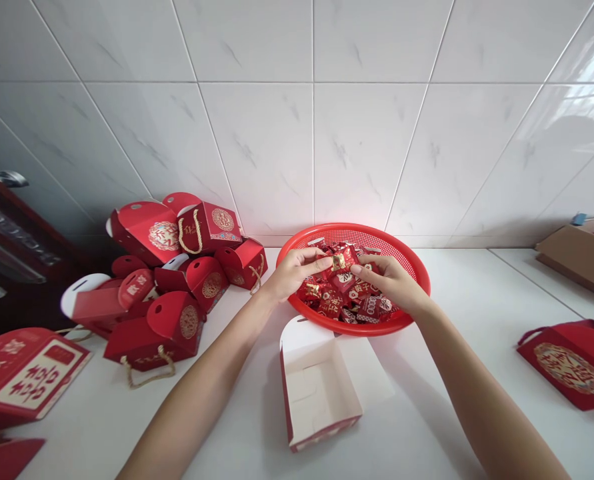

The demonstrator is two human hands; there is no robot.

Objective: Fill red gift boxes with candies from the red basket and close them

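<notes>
Between my two hands, just above the basket, is a red and gold wrapped candy (pixel 342 260). My left hand (pixel 299 270) pinches its left end with thumb and fingers. At its right end, my right hand (pixel 384 277) grips it the same way. Below them a red plastic basket (pixel 359 328) holds many more candies (pixel 329 300) in red wrappers. In front of the basket stands a small gift box (pixel 321 393) with its flaps up and its white inside bare. Its outer side is red.
Several red gift boxes (pixel 151 333) with rope handles are heaped at the left. Another red box (pixel 21 373) lies nearer on that side. At the right are a red box (pixel 571 363) and a brown carton (pixel 581 260). A tiled wall (pixel 257 147) closes off the back.
</notes>
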